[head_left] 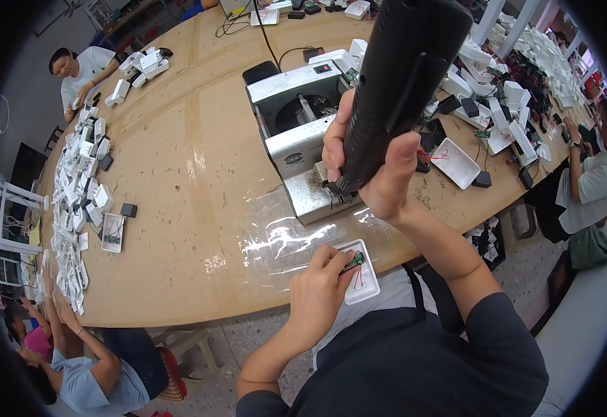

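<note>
My right hand (pixel 380 167) is wrapped round a black electric screwdriver (pixel 407 76), which looms large and close to the camera. Its lower end points down at the front of a silver screw feeder (pixel 300 142) with a dark drum inside; the exact tip is hard to make out. By the table's near edge, my left hand (pixel 317 292) pinches a small green circuit board (pixel 354 261) with red wires. The board sits in the upper part of a white plastic housing (pixel 364 288), open side up. The left fingers partly cover the board.
A long row of white housings (pixel 81 187) lies on the left, with a single open housing (pixel 113 233) beside it. Housings, black blocks and wires pile up at right around an empty white shell (pixel 455 163). Clear plastic film (pixel 282 236) covers the near tabletop. Other people sit around the table.
</note>
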`<state>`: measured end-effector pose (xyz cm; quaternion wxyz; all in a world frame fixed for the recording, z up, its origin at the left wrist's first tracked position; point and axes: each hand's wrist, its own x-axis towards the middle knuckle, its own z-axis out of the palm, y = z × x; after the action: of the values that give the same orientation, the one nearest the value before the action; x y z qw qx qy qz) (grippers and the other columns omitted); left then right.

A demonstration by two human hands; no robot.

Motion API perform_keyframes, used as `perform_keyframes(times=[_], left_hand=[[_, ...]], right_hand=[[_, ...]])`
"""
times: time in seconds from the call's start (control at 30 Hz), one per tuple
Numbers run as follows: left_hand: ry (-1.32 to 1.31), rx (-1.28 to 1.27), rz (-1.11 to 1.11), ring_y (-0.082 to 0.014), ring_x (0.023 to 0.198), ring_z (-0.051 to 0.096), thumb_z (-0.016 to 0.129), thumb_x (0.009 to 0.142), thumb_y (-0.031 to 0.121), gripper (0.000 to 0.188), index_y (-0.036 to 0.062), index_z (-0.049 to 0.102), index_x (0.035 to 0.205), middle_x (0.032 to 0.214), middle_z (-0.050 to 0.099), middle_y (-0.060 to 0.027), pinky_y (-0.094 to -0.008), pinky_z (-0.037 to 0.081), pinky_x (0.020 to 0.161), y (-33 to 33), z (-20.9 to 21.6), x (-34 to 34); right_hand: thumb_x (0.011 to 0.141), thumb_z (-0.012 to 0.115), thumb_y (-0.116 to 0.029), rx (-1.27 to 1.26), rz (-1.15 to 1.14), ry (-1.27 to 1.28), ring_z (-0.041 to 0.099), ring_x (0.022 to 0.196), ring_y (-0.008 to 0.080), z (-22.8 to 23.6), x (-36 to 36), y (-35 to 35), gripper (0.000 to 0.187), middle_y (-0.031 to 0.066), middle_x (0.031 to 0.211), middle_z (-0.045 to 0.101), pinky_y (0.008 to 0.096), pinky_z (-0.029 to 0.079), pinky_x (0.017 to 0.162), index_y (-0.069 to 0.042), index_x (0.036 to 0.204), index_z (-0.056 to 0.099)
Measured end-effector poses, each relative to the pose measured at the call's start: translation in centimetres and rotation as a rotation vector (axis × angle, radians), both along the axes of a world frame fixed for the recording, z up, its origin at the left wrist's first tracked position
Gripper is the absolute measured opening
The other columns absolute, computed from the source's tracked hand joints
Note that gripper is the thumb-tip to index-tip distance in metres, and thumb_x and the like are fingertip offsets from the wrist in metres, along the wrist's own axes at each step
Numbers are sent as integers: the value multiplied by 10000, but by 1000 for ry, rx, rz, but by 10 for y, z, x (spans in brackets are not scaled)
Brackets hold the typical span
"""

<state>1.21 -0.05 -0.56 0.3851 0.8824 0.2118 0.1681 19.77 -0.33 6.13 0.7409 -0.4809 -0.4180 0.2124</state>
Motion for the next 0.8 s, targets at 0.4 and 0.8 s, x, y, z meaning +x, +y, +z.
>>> perform_keyframes(times=[0.4,0.8], left_hand=[[14,61,7,-238,647,679,820,812,106,231,57,742,1023,944,660,-93,-358,536,590,-1,0,0],[14,10,-9,-309,725,678,769,843,136,186,72,709,1007,934,631,-66,-425,516,617,1,3,0]], right_hand=[[748,372,-985,30,344,-55,496,486,111,-2,15,-4,990,36,633,503,236,433,456,-36,1026,411],[728,402,-974,-65,295,-30,591,598,137,-37,-29,-74,1003,80,707,571,268,518,550,-21,1041,410]])
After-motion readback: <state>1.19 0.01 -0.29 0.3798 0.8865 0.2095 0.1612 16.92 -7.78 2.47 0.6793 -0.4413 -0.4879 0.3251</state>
